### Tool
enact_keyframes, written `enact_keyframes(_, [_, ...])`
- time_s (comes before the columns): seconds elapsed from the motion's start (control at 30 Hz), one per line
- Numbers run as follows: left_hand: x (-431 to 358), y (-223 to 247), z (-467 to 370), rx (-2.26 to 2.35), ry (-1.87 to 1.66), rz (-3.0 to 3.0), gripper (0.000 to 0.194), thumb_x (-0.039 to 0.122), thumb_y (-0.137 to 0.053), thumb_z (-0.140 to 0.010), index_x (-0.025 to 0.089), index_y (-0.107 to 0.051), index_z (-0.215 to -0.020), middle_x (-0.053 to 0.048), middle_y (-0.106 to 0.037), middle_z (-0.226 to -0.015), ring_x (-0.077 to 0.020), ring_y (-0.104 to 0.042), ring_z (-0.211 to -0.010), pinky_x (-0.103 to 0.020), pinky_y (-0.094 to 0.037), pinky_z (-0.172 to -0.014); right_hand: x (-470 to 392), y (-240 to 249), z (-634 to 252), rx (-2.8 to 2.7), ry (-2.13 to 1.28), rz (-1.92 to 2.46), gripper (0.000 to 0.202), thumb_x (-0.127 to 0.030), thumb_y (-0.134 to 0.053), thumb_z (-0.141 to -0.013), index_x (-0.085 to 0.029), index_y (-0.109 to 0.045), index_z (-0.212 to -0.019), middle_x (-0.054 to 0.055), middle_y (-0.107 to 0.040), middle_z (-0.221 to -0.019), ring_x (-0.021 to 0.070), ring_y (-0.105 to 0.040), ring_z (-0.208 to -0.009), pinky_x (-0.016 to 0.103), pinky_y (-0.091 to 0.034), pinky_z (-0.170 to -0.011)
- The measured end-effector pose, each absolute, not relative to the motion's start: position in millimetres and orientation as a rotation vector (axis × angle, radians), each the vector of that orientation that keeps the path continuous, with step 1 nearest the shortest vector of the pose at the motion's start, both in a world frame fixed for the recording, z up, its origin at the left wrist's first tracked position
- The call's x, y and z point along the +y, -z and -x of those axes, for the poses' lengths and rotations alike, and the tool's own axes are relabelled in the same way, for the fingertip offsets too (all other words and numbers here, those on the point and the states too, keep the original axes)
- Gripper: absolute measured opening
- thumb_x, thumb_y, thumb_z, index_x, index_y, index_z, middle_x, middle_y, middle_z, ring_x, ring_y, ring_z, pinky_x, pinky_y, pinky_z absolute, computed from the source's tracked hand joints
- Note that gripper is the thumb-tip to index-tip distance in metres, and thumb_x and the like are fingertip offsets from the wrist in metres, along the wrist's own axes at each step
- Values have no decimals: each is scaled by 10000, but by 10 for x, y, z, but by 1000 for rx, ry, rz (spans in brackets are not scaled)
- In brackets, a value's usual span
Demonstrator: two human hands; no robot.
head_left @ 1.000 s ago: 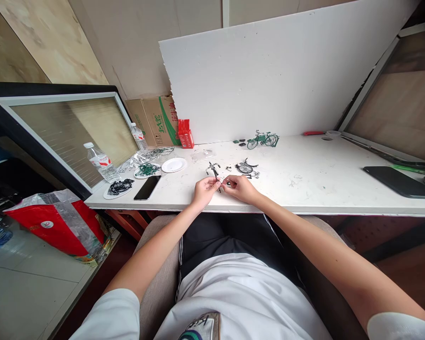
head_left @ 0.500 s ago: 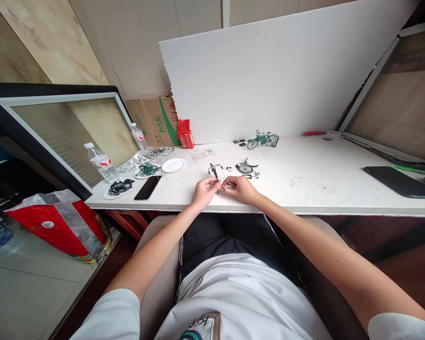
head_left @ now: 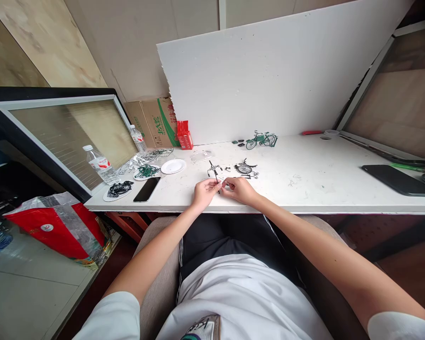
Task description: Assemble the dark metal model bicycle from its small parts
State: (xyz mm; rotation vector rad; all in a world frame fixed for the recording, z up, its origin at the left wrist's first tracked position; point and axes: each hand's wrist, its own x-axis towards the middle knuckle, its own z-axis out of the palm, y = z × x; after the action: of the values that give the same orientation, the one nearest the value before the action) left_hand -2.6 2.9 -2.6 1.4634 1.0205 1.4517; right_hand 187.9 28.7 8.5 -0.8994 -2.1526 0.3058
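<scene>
Near the table's front edge, my left hand (head_left: 206,192) pinches a small dark bicycle part with handlebars (head_left: 214,169), its thin stem running down between the fingers. My right hand (head_left: 239,190) is closed right beside it, fingertips pressed together against the left fingertips; whatever they pinch is too small to name. Behind my right hand lies a dark wheel assembly (head_left: 245,168) with small loose parts around it. Farther back a green model bicycle (head_left: 262,140) stands upright, with small dark pieces (head_left: 238,142) to its left.
At the left are a black phone (head_left: 147,189), a white plate (head_left: 173,166), plates with green parts (head_left: 147,171) and black parts (head_left: 120,189), and a water bottle (head_left: 102,165). A red box (head_left: 184,135) stands behind. A black tablet-like slab (head_left: 398,180) lies at the right.
The handlebar part looks slightly turned, its stem now leaning a little differently between my fingers. Both hands stay together in nearly the same place. The camera view has shifted slightly.
</scene>
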Motion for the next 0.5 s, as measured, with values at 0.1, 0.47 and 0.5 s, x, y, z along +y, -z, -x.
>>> enact_keyframes(0.1, [19, 11, 26, 1008, -1446, -1504, 374, 426, -865, -768, 133, -775, -982, -135, -792, -989, -231, -742, -915, -384, -594, -904, 273, -94, -1872, -2151, -309, 917, 187, -337, -640, -854, -172, -726, -834, -37, -507, -588, 102, -387, -540, 250, -295, -582])
enact_keyframes(0.47, [33, 53, 33, 1030, -1496, -1435, 380, 452, -847, -782, 143, -755, -983, -103, -774, -970, -209, -723, -898, -341, -589, -864, 340, -123, -1938, -2095, -278, 797, 487, -237, -376, -1020, -157, -574, -1457, 113, -563, -1021, 246, -571, -914, 394, -506, -867])
enact_keyframes(0.5, [33, 55, 32, 1034, -1504, -1423, 376, 447, -846, -783, 144, -754, -985, -105, -773, -980, -211, -724, -911, -344, -588, -872, 368, -96, -1938, -2090, -266, 784, 528, -217, -362, -1024, -155, -509, -1527, 111, -532, -1013, 253, -561, -933, 409, -517, -878])
